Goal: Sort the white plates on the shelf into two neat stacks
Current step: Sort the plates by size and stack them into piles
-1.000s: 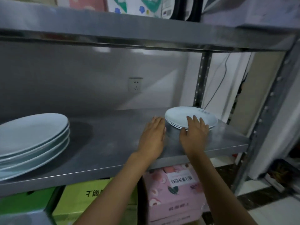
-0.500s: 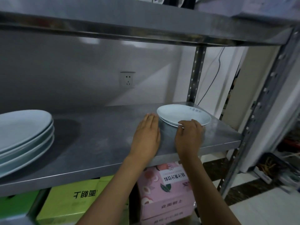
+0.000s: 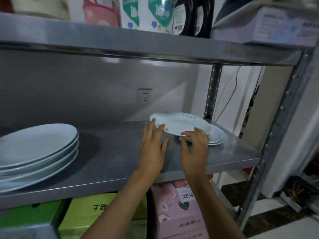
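**Top small plate coming off the right stack**

I've got the top plate (image 3: 179, 124) tilted up off the small stack (image 3: 216, 138) near the shelf's (image 3: 110, 163) right end. Right hand (image 3: 194, 149) pinches its near rim; left hand (image 3: 152, 145), fingers straight, steadies the left edge. Big stack (image 3: 37, 149) sits at the left end. Next, I reckon: lift clear, keep it level.

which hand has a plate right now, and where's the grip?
The right hand pinches the top small plate by its near rim, lifted off the small stack. The left hand has straight fingers touching that plate's left rim, not gripping.
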The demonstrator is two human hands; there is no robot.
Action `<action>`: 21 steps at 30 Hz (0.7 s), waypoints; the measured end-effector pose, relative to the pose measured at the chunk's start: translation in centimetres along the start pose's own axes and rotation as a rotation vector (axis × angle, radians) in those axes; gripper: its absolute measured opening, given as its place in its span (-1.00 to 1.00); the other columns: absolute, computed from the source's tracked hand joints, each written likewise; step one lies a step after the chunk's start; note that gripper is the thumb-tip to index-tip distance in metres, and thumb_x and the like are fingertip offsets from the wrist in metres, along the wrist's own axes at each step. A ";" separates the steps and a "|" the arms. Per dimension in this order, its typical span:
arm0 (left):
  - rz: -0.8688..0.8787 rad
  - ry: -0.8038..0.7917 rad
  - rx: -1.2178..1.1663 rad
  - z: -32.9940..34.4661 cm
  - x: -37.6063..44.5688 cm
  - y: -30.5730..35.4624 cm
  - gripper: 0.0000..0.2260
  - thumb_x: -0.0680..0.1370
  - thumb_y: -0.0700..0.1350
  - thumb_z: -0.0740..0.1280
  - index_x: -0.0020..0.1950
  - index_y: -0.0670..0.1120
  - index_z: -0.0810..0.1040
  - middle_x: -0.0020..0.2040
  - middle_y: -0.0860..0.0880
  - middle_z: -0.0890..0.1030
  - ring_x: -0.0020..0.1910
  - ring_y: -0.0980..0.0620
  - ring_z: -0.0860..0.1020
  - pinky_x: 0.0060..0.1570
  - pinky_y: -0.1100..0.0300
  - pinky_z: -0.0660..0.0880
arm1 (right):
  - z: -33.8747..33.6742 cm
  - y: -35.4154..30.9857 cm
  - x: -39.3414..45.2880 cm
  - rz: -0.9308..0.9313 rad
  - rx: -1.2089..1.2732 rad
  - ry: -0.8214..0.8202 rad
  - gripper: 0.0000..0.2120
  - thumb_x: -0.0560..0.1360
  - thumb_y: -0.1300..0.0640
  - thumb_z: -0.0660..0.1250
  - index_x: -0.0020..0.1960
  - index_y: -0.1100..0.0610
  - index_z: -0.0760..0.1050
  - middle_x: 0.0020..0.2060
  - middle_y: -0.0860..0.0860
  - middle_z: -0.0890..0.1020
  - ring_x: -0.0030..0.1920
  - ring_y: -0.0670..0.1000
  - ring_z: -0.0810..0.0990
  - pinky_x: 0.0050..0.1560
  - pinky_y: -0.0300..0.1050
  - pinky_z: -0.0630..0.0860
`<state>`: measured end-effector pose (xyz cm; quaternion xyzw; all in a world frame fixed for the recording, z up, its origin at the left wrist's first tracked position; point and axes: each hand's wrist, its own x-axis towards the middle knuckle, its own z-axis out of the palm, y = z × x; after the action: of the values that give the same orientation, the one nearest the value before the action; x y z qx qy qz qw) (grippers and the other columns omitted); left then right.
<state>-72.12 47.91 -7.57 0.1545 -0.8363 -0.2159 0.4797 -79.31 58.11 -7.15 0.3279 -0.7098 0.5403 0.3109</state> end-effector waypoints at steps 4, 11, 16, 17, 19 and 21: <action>0.122 0.126 -0.006 -4.3 0.8 -0.5 -0.67 0.52 -0.16 0.39 0.29 -0.10 0.52 0.48 -0.09 0.29 0.52 -0.08 0.13 0.40 0.44 0.02 | 0.6 -2.4 -0.1 -0.083 0.109 -0.042 -0.85 0.47 0.33 0.38 -0.02 0.14 0.59 -0.01 -0.13 0.54 0.25 -0.03 0.42 0.31 -0.38 0.22; 0.297 0.242 0.177 -12.3 0.9 -2.0 -0.91 0.50 -0.23 0.42 -0.03 -0.23 0.62 -0.04 -0.10 0.60 0.03 -0.04 0.52 0.12 0.35 0.33 | 3.4 -8.3 -0.3 -0.180 0.295 -0.049 -0.85 0.42 0.33 0.37 -0.05 0.17 0.59 -0.04 -0.08 0.56 0.22 0.03 0.46 0.30 -0.29 0.28; 0.227 0.386 0.327 -18.7 0.4 -4.0 -0.90 0.48 -0.22 0.44 -0.04 -0.22 0.63 -0.08 -0.10 0.62 -0.03 -0.03 0.52 0.09 0.41 0.29 | 5.7 -14.2 -1.5 -0.137 0.381 -0.258 -0.54 0.50 0.24 0.36 0.37 0.14 0.39 0.33 -0.12 0.37 0.43 -0.12 0.23 0.39 -0.43 0.08; 0.206 0.410 0.335 -19.8 0.2 -4.4 -0.90 0.47 -0.22 0.44 -0.05 -0.21 0.63 -0.09 -0.09 0.62 -0.04 -0.04 0.53 0.08 0.40 0.31 | 6.2 -15.2 -1.9 -0.121 0.375 -0.292 -0.46 0.50 0.23 0.36 0.44 0.12 0.30 0.39 -0.15 0.29 0.46 -0.15 0.16 0.41 -0.44 0.03; 0.174 0.441 0.352 -22.0 -0.3 -5.2 -0.90 0.45 -0.22 0.46 -0.07 -0.20 0.63 -0.11 -0.08 0.63 -0.06 -0.02 0.53 0.06 0.41 0.31 | 7.4 -17.0 -2.7 -0.125 0.370 -0.338 -0.35 0.51 0.24 0.34 0.52 0.10 0.16 0.47 -0.16 0.18 0.52 -0.14 0.05 0.46 -0.34 -0.01; 0.141 0.477 0.406 -24.8 -1.2 -6.1 -0.90 0.44 -0.22 0.48 -0.08 -0.20 0.63 -0.12 -0.07 0.63 -0.05 0.00 0.51 0.05 0.40 0.31 | 8.7 -19.8 -3.9 -0.158 0.413 -0.409 -0.30 0.52 0.25 0.32 0.55 0.07 0.06 0.51 -0.17 0.09 0.54 -0.14 -0.02 0.49 -0.26 -0.02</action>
<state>-49.63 37.99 -0.45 0.2351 -0.7348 0.0316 0.6354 -61.90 46.15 -1.10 0.5405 -0.6051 0.5701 0.1294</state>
